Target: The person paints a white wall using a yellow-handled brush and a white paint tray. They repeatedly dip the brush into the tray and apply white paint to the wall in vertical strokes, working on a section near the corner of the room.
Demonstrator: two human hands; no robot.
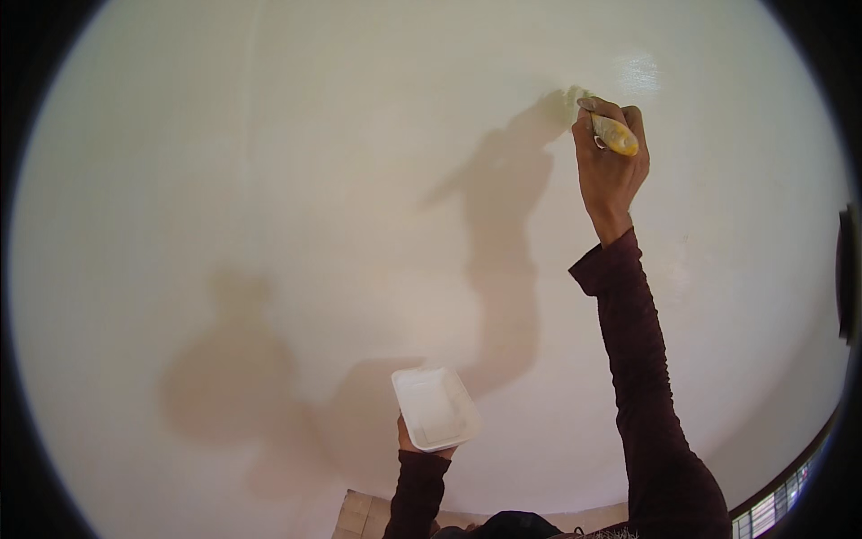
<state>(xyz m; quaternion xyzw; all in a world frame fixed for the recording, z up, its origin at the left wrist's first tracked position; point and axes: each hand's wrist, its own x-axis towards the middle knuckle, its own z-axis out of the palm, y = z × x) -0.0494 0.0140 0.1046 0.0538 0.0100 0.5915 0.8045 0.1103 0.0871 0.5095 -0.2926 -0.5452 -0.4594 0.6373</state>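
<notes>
My right hand is raised at the upper right, closed around the paint-smeared handle of a paintbrush. The brush's head is mostly hidden behind the fingers, close to a pale wall; a small greenish patch shows on the wall just beyond the fingertips. Low in the middle, my left hand holds a white rectangular plastic tub from beneath, its opening facing the camera. The tub looks white inside; how much paint it holds I cannot tell. Most of the left hand's fingers are hidden under it.
Shadows of my head, arms and the tub fall on the wall. A wet-looking shiny spot lies right of the brush. At the right edge is a dark object; a window with bars shows at lower right. Tan floor tiles appear at the bottom.
</notes>
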